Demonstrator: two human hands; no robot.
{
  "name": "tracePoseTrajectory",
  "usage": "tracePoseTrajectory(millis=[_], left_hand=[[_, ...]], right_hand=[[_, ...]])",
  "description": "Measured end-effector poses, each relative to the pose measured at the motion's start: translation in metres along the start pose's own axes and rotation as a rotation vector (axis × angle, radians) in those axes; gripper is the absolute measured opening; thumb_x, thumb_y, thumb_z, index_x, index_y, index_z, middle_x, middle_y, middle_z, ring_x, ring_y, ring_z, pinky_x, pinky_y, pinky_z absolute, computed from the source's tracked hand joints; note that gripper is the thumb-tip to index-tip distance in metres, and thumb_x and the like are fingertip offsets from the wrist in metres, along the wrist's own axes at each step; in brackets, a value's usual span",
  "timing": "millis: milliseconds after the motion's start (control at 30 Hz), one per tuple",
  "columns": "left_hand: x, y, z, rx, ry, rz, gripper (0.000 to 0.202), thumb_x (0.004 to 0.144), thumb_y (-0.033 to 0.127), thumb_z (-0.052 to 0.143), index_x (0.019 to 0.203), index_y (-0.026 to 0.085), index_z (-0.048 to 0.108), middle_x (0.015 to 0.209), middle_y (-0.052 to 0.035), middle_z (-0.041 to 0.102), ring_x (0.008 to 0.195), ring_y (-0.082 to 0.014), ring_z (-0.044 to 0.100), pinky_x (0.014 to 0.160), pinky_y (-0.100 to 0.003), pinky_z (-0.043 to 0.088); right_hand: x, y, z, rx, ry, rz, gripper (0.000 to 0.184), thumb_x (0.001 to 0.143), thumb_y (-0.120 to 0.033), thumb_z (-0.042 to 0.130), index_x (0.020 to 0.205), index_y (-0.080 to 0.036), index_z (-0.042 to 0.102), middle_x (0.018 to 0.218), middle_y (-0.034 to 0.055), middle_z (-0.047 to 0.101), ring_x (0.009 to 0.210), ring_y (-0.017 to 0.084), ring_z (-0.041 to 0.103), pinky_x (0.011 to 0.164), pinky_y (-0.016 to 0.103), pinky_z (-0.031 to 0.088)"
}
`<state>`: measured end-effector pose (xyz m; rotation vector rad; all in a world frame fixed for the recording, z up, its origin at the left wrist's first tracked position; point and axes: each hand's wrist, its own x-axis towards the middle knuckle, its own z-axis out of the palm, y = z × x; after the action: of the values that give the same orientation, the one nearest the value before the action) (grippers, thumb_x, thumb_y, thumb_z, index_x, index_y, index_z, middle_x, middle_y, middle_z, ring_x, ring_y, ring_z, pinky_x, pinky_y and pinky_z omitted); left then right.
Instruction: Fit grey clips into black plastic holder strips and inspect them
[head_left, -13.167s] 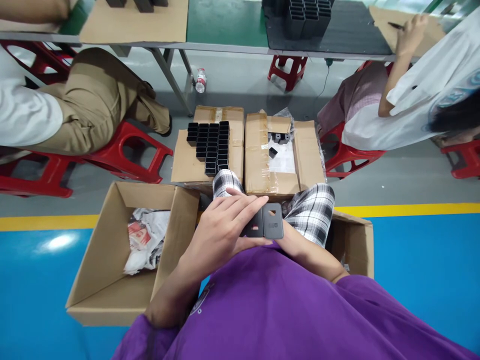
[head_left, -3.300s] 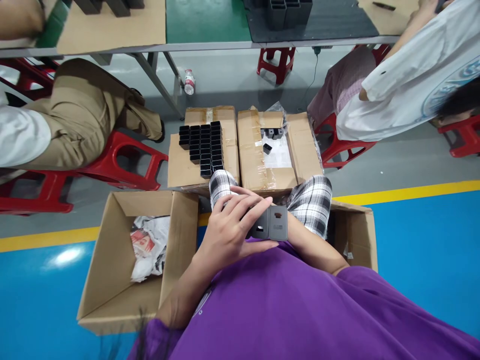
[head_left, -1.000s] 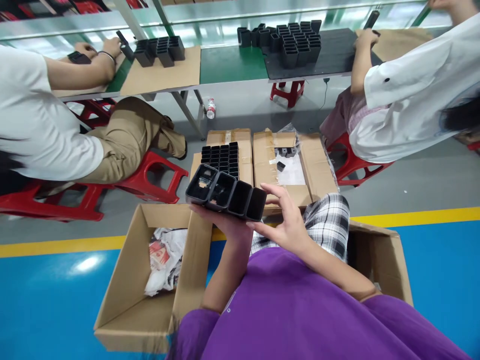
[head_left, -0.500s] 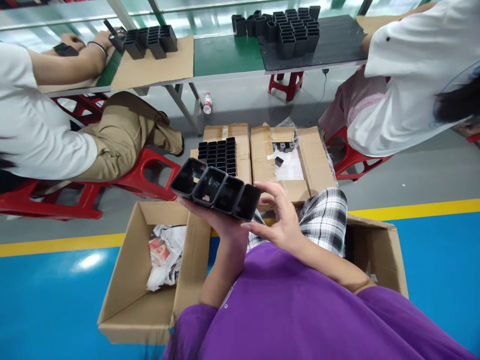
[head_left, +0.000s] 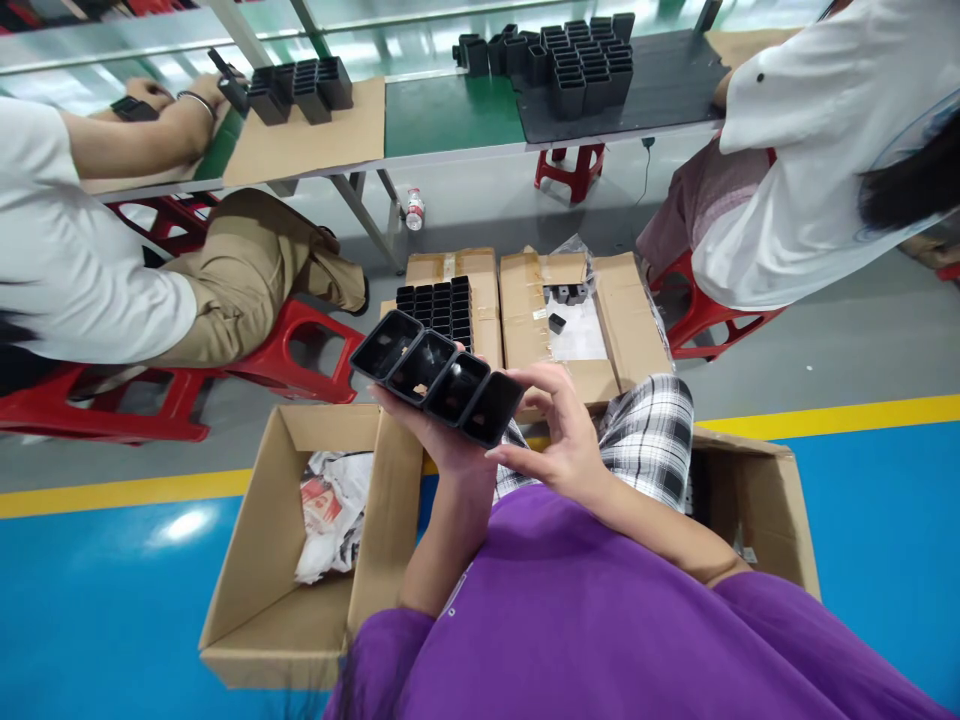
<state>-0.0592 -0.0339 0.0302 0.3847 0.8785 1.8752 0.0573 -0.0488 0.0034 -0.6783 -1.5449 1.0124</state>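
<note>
A row of several black square plastic cups (head_left: 439, 392), mouths tilted toward me, rests across my left hand (head_left: 454, 440). That hand supports the row from beneath, its fingers mostly hidden behind the cups. My right hand (head_left: 559, 425) grips the end cup at the right, thumb low and fingers at the upper edge. Small pale bits show inside some of the cups. Beyond them, more black cups (head_left: 442, 305) stand in tight rows on a carton. An open carton (head_left: 622, 310) to the right has a few black pieces on white lining.
An open cardboard box (head_left: 247, 560) with crumpled wrapping stands at my left, another box (head_left: 772, 500) at my right. Co-workers in white shirts sit on red stools (head_left: 300, 345) on both sides. Stacked black cups (head_left: 589, 65) stand on the long bench (head_left: 450, 115) ahead.
The row of cups has shifted slightly right and tilted a little, its left end turning so the mouths show more. My right hand stays at the end cup.
</note>
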Motion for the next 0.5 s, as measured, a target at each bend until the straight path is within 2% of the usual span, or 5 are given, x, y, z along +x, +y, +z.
tracePoseTrajectory(millis=[100,233,367,500], left_hand=[[-0.003,0.003,0.006,-0.081,0.041,-0.084,0.068,0.081,0.087,0.046,0.093,0.025,0.071,0.076,0.0008,0.064,0.070,-0.0150,0.060,0.064,-0.026,0.052],[-0.008,0.004,0.006,-0.157,0.023,-0.152,0.065,0.078,0.085,0.054,0.099,0.026,0.070,0.083,0.0013,0.066,0.069,-0.0144,0.062,0.060,-0.025,0.050],[-0.011,0.004,0.006,-0.152,-0.020,-0.141,0.064,0.079,0.083,0.056,0.104,0.026,0.070,0.087,0.0007,0.067,0.071,-0.0143,0.063,0.067,-0.028,0.053],[-0.012,0.005,0.011,-0.102,-0.026,-0.086,0.064,0.075,0.086,0.058,0.095,0.026,0.071,0.077,0.0015,0.066,0.067,-0.0151,0.062,0.059,-0.026,0.052]], right_hand=[[0.000,0.003,-0.001,0.061,0.005,-0.030,0.057,0.082,-0.043,0.082,0.132,-0.033,0.057,0.125,0.0072,0.057,0.111,0.021,0.060,0.080,0.033,0.059],[0.002,0.007,-0.006,0.165,0.006,-0.016,0.043,0.085,-0.044,0.080,0.122,-0.031,0.064,0.114,0.0059,0.061,0.102,0.019,0.063,0.079,0.033,0.059],[0.004,0.008,-0.012,0.275,-0.003,0.024,0.029,0.088,-0.037,0.077,0.115,-0.031,0.068,0.109,0.0046,0.063,0.101,0.019,0.065,0.081,0.033,0.059],[0.005,0.003,-0.017,0.180,0.021,0.012,0.017,0.098,-0.032,0.064,0.113,-0.028,0.070,0.106,0.0046,0.067,0.097,0.017,0.065,0.079,0.031,0.057]])
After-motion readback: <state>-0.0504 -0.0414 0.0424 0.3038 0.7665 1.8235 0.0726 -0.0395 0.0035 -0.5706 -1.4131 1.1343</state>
